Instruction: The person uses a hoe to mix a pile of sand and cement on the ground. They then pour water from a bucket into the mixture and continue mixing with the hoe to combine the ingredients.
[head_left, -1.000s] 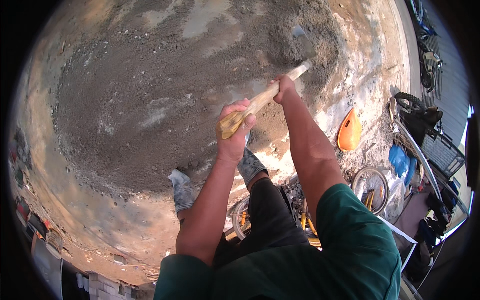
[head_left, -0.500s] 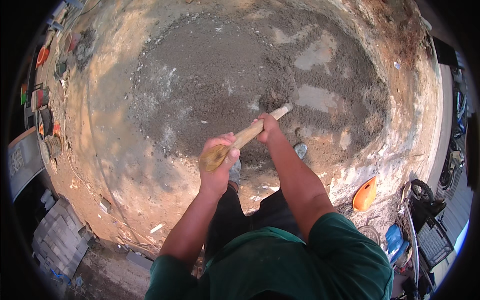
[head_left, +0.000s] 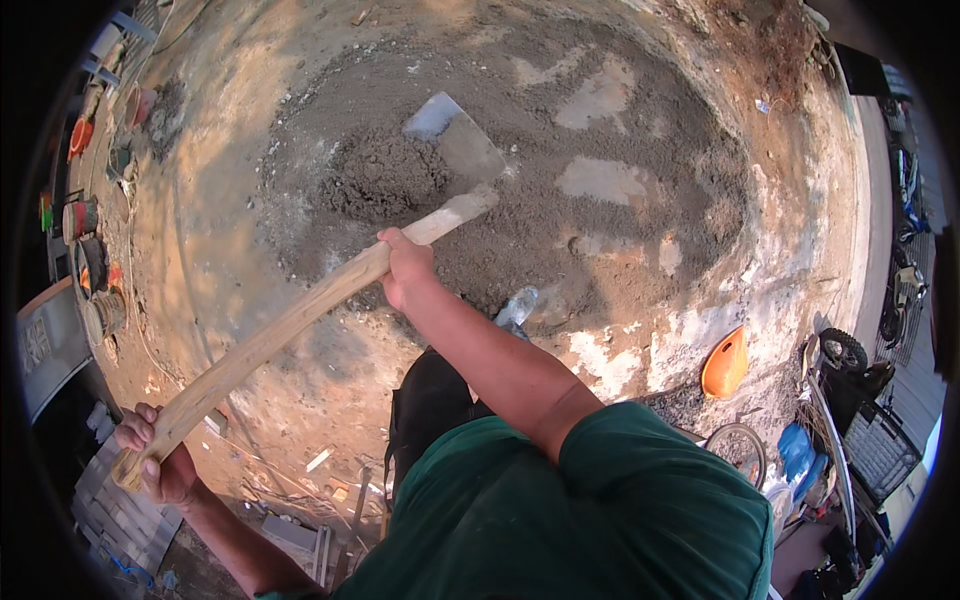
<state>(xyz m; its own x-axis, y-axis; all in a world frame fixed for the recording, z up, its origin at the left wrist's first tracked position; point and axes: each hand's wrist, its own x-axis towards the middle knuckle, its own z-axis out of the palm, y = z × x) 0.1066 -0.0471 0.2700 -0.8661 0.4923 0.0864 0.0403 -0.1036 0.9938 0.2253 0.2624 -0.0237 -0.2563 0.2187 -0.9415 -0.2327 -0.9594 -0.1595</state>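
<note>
On grey mortar pile: hoe; your left hand and right hand, fingers wrapped tight around its wooden handle.

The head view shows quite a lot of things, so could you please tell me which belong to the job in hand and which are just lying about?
In use: hoe, held by left hand and right hand; grey mix pile.

Lying about: orange helmet; buckets; wheel; blue container; wood scraps.

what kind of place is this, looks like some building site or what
Most likely an outdoor building site. A grey mortar pile is spread on bare ground, a long-handled hoe digs into it, and buckets and a wheelbarrow stand at the edges.
</note>
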